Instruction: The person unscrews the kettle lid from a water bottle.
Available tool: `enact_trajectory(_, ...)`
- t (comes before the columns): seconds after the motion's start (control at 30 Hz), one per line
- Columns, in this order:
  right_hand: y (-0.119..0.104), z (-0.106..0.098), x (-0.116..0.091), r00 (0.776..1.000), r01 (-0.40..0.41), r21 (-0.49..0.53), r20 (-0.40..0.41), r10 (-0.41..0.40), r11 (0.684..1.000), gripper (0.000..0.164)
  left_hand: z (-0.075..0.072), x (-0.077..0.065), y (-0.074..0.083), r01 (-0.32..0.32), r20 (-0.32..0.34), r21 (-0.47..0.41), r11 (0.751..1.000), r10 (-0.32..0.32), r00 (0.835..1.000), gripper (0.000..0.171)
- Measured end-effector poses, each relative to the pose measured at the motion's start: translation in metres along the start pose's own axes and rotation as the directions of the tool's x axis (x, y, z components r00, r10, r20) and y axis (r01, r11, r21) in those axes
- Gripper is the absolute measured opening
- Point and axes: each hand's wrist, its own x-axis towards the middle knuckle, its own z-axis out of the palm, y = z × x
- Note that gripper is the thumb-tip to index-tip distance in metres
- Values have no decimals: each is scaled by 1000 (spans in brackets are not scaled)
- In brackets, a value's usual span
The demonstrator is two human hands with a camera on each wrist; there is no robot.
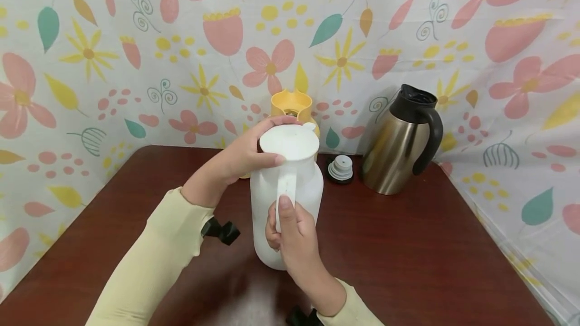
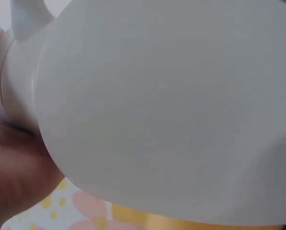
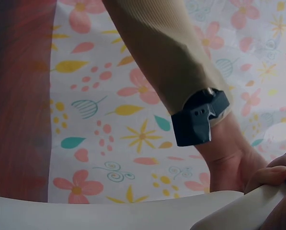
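Note:
A white thermos jug (image 1: 267, 195) stands upright before me, its handle (image 1: 286, 180) toward me. My left hand (image 1: 242, 152) grips the round white lid (image 1: 290, 140) from the left, thumb across the near edge and fingers round the far side. Lower down, my right hand (image 1: 296, 235) is wrapped round the handle, with the thumb lying along it. The jug's smooth body (image 2: 171, 110) fills most of the left wrist view. In the right wrist view, the left forearm (image 3: 152, 52) reaches across above the jug.
A yellow thermos (image 1: 294, 102) with an uncovered top stands behind the white jug, mostly hidden. To its right is a pale stopper (image 1: 342, 165) on a black base. A gold-toned steel jug (image 1: 387, 150) with a black handle stands farther right. A floral curtain (image 1: 172, 64) hangs behind the dark red table (image 1: 408, 265).

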Motion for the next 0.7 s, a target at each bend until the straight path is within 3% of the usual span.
enact_trajectory(0.13,1,1,0,1000,7,0,-2,-7,1000,56,15,-9,6,35,-172,92,995,-19,985,77)
enact_trajectory(0.27,1,2,0,1000,18,2,-3,-18,1000,56,36,-16,13,94,-361,149,984,-34,932,79)
enact_trajectory(0.33,1,2,1,1000,20,3,-1,-20,1000,56,45,-19,15,105,-428,130,986,-39,903,82)
enact_trajectory(0.47,1,2,1,1000,27,-4,3,-27,1000,56,57,-21,17,76,-499,72,995,-30,866,86)
enact_trajectory(0.63,1,1,1,999,41,-3,7,-41,999,55,65,-21,17,50,-529,35,998,-24,848,86)
enact_trajectory(0.7,1,1,1,999,41,-1,9,-41,999,55,65,-22,17,59,-528,36,998,-31,849,87)
